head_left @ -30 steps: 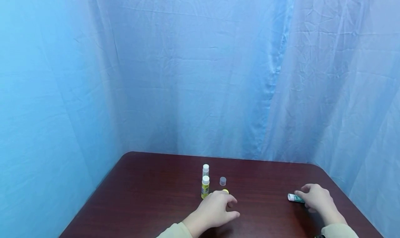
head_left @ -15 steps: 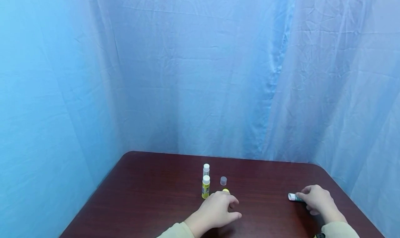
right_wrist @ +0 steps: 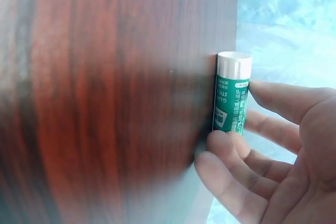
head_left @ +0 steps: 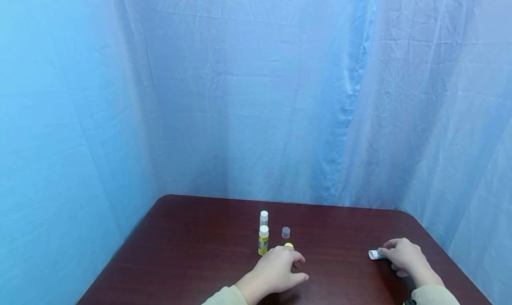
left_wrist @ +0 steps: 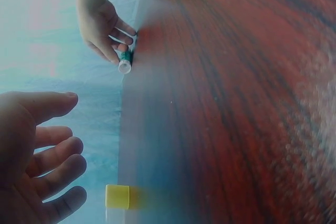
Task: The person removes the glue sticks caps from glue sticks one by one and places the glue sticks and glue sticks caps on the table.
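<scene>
Left hand near upright yellow-labelled glue stick, relaxed, holding nothing. Right hand, well right of that stick, grips green glue stick.

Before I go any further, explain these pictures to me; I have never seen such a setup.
There is no machine: these are a person's left hand and right hand, both bare. The wide picture comes from a camera worn on the head; the two close ones, from cameras on the wrists. On the dark red table stand a yellow glue stick with a white top and, behind it, another white-topped tube. A small clear cylinder is to their right, and a yellow item is partly hidden by the left hand in the head view. That hand holds nothing. The right hand grips a green glue stick with a white end.
</scene>
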A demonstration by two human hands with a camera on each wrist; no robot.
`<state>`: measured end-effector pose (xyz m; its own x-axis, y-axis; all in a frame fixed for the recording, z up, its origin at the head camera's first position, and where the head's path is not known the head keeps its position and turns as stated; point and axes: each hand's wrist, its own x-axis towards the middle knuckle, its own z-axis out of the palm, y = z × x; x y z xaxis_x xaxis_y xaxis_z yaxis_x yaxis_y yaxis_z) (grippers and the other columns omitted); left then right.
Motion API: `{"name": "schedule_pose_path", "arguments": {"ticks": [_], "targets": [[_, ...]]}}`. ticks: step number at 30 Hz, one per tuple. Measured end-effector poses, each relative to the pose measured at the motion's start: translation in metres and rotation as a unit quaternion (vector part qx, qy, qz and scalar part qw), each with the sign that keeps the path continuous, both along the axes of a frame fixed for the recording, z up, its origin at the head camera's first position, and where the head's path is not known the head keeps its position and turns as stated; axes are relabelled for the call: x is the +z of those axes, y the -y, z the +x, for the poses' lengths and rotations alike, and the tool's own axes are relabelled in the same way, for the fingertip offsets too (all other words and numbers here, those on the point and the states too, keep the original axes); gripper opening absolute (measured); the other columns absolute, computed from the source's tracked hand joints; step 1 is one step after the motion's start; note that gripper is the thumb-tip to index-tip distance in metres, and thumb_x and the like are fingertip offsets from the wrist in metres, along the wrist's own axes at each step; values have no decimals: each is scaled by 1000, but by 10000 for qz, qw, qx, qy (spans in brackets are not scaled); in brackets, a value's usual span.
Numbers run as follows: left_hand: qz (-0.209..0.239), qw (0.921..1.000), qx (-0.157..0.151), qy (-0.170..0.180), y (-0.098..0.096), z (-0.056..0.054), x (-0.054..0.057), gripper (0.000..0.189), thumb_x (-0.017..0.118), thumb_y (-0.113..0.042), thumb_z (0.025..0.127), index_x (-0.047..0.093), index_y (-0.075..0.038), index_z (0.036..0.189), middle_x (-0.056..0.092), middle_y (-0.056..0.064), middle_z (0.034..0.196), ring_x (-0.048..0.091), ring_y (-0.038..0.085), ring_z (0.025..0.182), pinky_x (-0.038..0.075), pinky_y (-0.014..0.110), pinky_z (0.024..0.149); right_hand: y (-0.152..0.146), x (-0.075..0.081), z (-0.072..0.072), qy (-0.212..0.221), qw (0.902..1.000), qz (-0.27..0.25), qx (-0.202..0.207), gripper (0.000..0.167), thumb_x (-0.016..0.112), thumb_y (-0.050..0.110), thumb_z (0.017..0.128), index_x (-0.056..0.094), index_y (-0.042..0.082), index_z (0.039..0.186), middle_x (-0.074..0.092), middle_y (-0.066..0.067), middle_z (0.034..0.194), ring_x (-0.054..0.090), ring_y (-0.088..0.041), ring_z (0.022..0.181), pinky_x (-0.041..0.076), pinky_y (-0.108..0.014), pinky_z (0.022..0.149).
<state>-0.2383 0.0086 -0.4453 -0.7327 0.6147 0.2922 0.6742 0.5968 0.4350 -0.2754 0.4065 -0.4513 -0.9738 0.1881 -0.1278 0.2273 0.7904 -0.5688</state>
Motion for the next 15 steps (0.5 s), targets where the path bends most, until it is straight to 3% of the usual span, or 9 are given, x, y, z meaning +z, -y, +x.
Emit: {"name": "schedule_pose_path", "arguments": {"ticks": [7, 13, 15], "targets": [[22, 10000, -93, -3, 0, 0, 0, 28, 80, -35, 88, 78, -16, 108, 72, -15, 94, 63, -3, 83, 49, 15, 68, 1, 4, 3, 69, 9993, 320, 163, 45, 70, 28, 92, 66, -5, 122, 59, -10, 71, 59, -22, 65, 54, -40, 52], [5, 9999, -101, 15, 1, 1, 2, 28, 80, -35, 88, 78, -16, 108, 72, -14, 94, 63, -2, 83, 49, 15, 68, -1, 5, 0, 165, 9986, 356, 367, 45, 69, 26, 91, 66, -4, 124, 65, -17, 91, 63, -23, 70, 55, -43, 53], [19, 9999, -104, 11, 1, 1, 3, 28, 80, -35, 88, 77, -16, 108, 71, -15, 94, 63, -2, 83, 49, 15, 68, -1, 5, 0, 142, 9986, 346, 363, 45, 69, 27, 90, 67, -3, 124, 65, -14, 88, 62, -23, 69, 54, -43, 53]]}}
